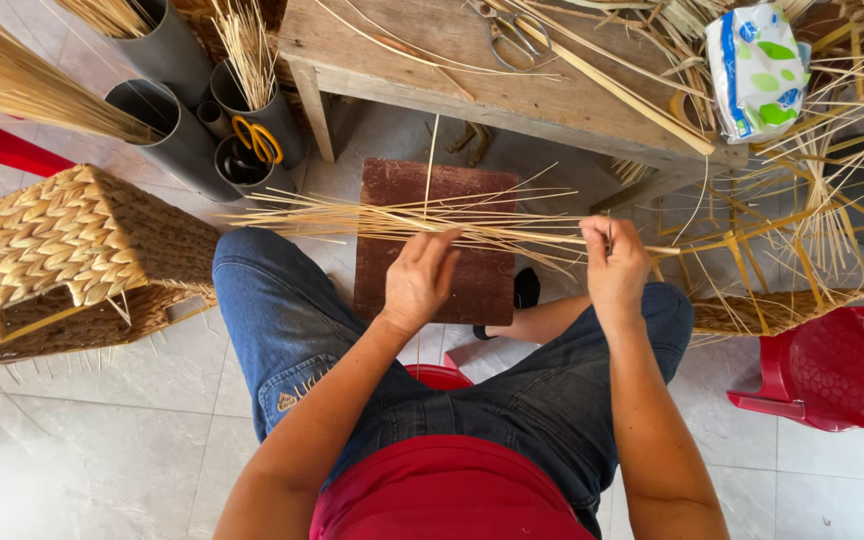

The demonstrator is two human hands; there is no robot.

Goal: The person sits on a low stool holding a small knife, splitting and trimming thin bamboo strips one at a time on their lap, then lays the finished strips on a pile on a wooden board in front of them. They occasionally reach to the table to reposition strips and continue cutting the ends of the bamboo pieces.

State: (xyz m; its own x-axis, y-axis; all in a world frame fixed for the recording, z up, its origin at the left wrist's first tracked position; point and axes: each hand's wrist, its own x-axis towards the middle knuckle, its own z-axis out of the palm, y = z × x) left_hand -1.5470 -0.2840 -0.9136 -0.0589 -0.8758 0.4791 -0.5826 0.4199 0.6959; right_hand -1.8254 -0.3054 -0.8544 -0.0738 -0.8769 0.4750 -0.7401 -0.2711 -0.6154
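A seated person in blue jeans holds a bundle of thin straw strands (402, 220) across the knees, above a dark red board (472, 275) on the floor. The left hand (419, 280) lies over the strands with fingers loosely curled on them. The right hand (615, 265) is closed around the bundle's right end. To the left stands a woven basket (62, 250), with grey tubes (177, 130) holding yellow-handled scissors (257, 140) behind it. A wooden table (492, 80) stands farther off, and a red plastic chair (832, 365) at the right.
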